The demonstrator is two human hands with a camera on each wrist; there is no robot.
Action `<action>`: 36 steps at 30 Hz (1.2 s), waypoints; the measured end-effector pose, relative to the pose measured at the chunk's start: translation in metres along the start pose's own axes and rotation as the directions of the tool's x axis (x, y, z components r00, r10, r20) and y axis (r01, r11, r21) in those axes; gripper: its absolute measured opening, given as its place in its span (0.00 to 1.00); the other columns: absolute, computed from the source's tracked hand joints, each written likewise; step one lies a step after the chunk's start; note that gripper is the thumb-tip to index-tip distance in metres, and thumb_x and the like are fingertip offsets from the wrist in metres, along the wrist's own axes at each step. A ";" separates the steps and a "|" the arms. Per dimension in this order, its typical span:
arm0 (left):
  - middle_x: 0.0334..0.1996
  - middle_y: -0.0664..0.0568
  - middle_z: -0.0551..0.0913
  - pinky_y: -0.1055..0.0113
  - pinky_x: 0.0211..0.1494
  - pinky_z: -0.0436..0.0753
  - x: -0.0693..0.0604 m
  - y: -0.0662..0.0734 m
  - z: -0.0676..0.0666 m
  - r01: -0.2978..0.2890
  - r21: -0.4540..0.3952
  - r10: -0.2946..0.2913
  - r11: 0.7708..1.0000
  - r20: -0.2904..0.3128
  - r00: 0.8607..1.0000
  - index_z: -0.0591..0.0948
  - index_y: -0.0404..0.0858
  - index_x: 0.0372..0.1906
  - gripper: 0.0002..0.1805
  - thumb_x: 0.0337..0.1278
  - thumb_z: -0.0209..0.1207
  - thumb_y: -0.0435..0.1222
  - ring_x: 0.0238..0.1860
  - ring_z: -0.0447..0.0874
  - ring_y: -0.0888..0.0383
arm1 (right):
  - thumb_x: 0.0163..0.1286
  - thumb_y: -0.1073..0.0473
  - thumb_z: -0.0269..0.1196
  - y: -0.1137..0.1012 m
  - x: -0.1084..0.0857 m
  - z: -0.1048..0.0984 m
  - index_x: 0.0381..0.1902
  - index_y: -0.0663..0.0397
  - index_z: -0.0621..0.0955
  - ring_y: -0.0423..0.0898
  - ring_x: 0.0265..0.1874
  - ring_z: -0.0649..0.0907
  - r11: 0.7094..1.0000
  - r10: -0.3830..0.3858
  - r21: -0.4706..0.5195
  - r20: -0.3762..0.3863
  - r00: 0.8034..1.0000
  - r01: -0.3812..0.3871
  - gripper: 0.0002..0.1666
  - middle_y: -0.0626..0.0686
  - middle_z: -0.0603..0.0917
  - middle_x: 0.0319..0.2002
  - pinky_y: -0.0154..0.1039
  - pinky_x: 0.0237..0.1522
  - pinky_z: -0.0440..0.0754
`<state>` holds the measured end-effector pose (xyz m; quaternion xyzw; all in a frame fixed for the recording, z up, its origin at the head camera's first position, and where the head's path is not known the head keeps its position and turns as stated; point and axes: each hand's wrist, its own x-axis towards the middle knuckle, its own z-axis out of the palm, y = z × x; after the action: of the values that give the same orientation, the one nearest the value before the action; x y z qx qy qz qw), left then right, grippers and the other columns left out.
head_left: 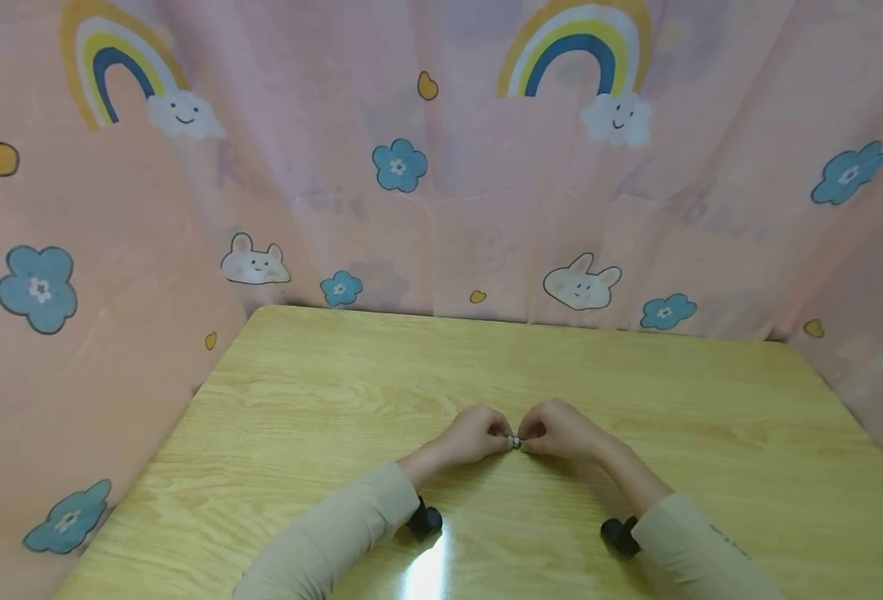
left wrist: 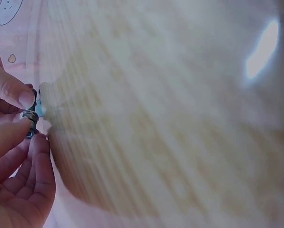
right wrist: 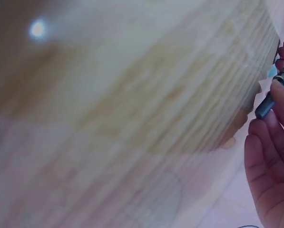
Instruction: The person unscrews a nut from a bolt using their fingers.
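Note:
A small metal fitting (head_left: pixel 516 442), like a bolt with a silvery nut-like collar, is held between the two hands just above the table. My left hand (head_left: pixel 474 433) pinches its left end between thumb and fingers. From the other side, my right hand (head_left: pixel 564 428) pinches the right end. The left wrist view shows the silvery collar (left wrist: pixel 30 115) between the thumbs. In the right wrist view, a dark rod-like end (right wrist: pixel 264 106) sticks out past the right thumb. Fingertips hide part of the piece, so its exact kind is unclear.
The wood-grain table (head_left: pixel 321 375) spreads around both hands. A pink curtain (head_left: pixel 479 225) with rainbows, flowers and rabbits hangs behind it and at both sides. Black wrist devices (head_left: pixel 426 521) show by the sleeves. Light glares off the tabletop near the front.

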<state>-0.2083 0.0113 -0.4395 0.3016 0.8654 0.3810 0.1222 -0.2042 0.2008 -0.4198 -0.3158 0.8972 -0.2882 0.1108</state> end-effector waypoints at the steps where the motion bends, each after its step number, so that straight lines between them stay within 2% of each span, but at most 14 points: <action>1: 0.28 0.53 0.83 0.78 0.35 0.73 0.000 0.000 -0.001 -0.003 0.000 0.003 1.000 -0.001 1.000 0.84 0.34 0.31 0.03 0.54 0.62 0.30 0.28 0.74 0.69 | 0.57 0.65 0.67 0.000 0.000 -0.001 0.28 0.60 0.84 0.34 0.25 0.75 1.000 -0.002 -0.001 -0.001 1.000 0.002 0.02 0.43 0.81 0.25 0.31 0.28 0.75; 6: 0.27 0.53 0.83 0.79 0.33 0.73 -0.001 0.003 -0.003 -0.006 -0.010 0.006 1.000 -0.004 1.000 0.84 0.34 0.31 0.03 0.54 0.62 0.30 0.26 0.73 0.70 | 0.57 0.65 0.67 -0.004 0.000 -0.004 0.28 0.59 0.84 0.34 0.24 0.74 1.000 -0.001 0.008 0.001 1.000 0.000 0.02 0.43 0.81 0.25 0.31 0.28 0.75; 10: 0.26 0.54 0.83 0.78 0.32 0.74 -0.003 0.004 -0.007 -0.013 -0.056 0.012 0.998 -0.019 1.000 0.84 0.34 0.32 0.03 0.53 0.62 0.30 0.26 0.74 0.70 | 0.57 0.65 0.67 -0.007 -0.002 -0.008 0.29 0.57 0.84 0.35 0.25 0.74 1.000 0.007 0.006 -0.006 1.000 -0.007 0.01 0.43 0.81 0.26 0.31 0.28 0.75; 14: 0.28 0.54 0.84 0.78 0.34 0.76 -0.008 0.006 -0.012 -0.042 -0.114 0.037 0.993 -0.043 0.998 0.85 0.34 0.32 0.03 0.53 0.62 0.29 0.27 0.76 0.71 | 0.58 0.66 0.66 -0.011 -0.004 -0.012 0.30 0.56 0.85 0.36 0.26 0.75 1.000 -0.017 0.018 -0.032 0.999 0.017 0.02 0.43 0.82 0.28 0.32 0.29 0.76; 22: 0.30 0.55 0.84 0.74 0.34 0.80 -0.017 0.015 -0.023 -0.083 -0.278 0.061 0.957 -0.084 0.995 0.85 0.35 0.34 0.04 0.56 0.61 0.31 0.29 0.79 0.67 | 0.61 0.64 0.64 -0.020 -0.014 -0.022 0.34 0.54 0.85 0.39 0.29 0.77 0.987 -0.015 0.158 -0.064 0.998 0.025 0.04 0.46 0.82 0.31 0.34 0.32 0.78; 26: 0.31 0.53 0.84 0.73 0.35 0.80 -0.023 0.019 -0.028 -0.076 -0.331 0.046 0.941 -0.097 0.994 0.84 0.35 0.35 0.06 0.57 0.61 0.33 0.30 0.80 0.66 | 0.62 0.61 0.64 -0.025 -0.018 -0.026 0.37 0.57 0.85 0.41 0.32 0.80 0.971 0.028 0.240 -0.069 0.997 -0.010 0.07 0.49 0.83 0.35 0.34 0.34 0.80; 28: 0.32 0.52 0.84 0.72 0.36 0.80 -0.025 0.020 -0.030 -0.058 -0.364 0.024 0.929 -0.097 0.995 0.84 0.35 0.37 0.06 0.57 0.61 0.34 0.31 0.80 0.65 | 0.63 0.60 0.64 -0.029 -0.019 -0.027 0.39 0.58 0.84 0.44 0.34 0.81 0.948 0.078 0.313 -0.065 0.995 -0.054 0.09 0.52 0.84 0.36 0.37 0.36 0.80; 30: 0.33 0.52 0.84 0.70 0.37 0.80 -0.026 0.022 -0.034 -0.034 -0.401 -0.004 0.916 -0.092 0.996 0.84 0.36 0.38 0.07 0.57 0.61 0.34 0.33 0.80 0.63 | 0.63 0.58 0.64 -0.032 -0.021 -0.027 0.41 0.60 0.83 0.47 0.35 0.81 0.909 0.141 0.403 -0.056 0.988 -0.107 0.12 0.56 0.84 0.38 0.41 0.38 0.81; 33: 0.34 0.52 0.84 0.69 0.39 0.80 -0.028 0.023 -0.039 -0.021 -0.440 -0.023 0.898 -0.093 0.995 0.84 0.35 0.40 0.08 0.57 0.61 0.34 0.34 0.81 0.62 | 0.64 0.57 0.63 -0.037 -0.021 -0.028 0.45 0.66 0.81 0.52 0.37 0.82 0.827 0.223 0.537 -0.047 0.974 -0.163 0.17 0.62 0.83 0.40 0.47 0.41 0.81; 36: 0.35 0.52 0.84 0.68 0.40 0.80 -0.030 0.027 -0.044 -0.018 -0.459 -0.023 0.888 -0.084 0.996 0.84 0.36 0.40 0.08 0.57 0.61 0.35 0.35 0.81 0.61 | 0.64 0.57 0.63 -0.043 -0.020 -0.028 0.46 0.69 0.80 0.50 0.36 0.83 0.744 0.291 0.637 -0.036 0.956 -0.202 0.20 0.61 0.84 0.39 0.46 0.43 0.81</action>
<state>-0.1928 -0.0186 -0.3908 0.2462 0.7558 0.5873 0.1525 -0.1775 0.1990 -0.3719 -0.1191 0.7890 -0.5732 0.1864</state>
